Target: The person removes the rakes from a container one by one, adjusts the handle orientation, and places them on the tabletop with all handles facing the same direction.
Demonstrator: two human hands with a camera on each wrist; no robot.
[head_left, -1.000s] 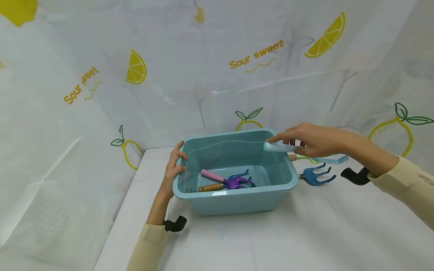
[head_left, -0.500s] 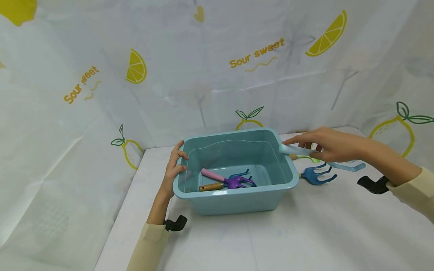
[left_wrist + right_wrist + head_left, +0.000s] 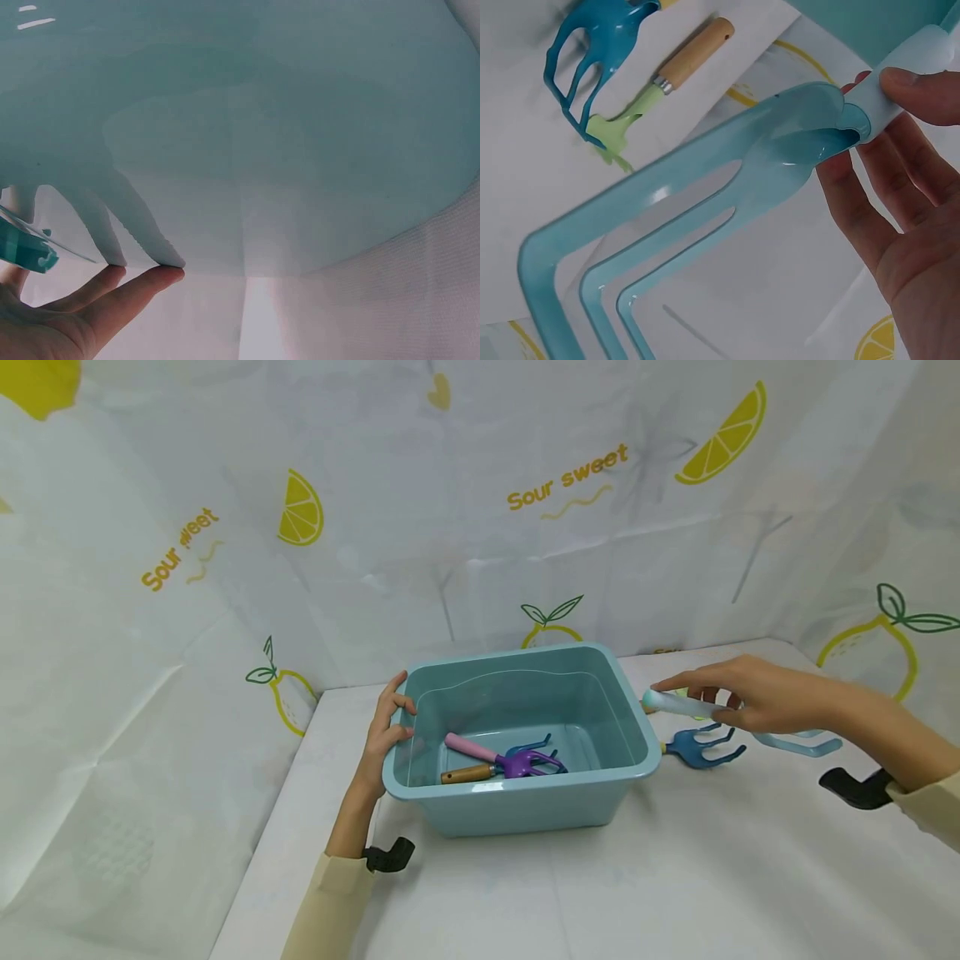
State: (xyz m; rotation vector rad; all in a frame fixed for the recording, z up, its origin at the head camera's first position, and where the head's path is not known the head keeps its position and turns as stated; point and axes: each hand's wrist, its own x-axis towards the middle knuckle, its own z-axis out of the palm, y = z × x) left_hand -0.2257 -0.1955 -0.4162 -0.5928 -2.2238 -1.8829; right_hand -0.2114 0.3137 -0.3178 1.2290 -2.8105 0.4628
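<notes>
A pale-blue three-pronged hand rake is pinched by its light handle between the thumb and fingers of my right hand. That hand is just right of the teal plastic basin, above the table, with the prongs pointing right in the head view. My left hand grips the basin's left rim, and two of its fingertips touch the wall in the left wrist view. Inside the basin lie a purple hand rake with a pink handle and a blue rake with a wooden handle, partly overlapped.
On the table right of the basin lies a dark-blue hand rake. Beside it is a light-green tool with a wooden handle, mostly covered by my right hand in the head view. A lemon-printed sheet hangs behind.
My right hand has carried the pale-blue rake rightward and slightly down, from over the basin's right side to outside its rim. My left hand and the basin have stayed put.
</notes>
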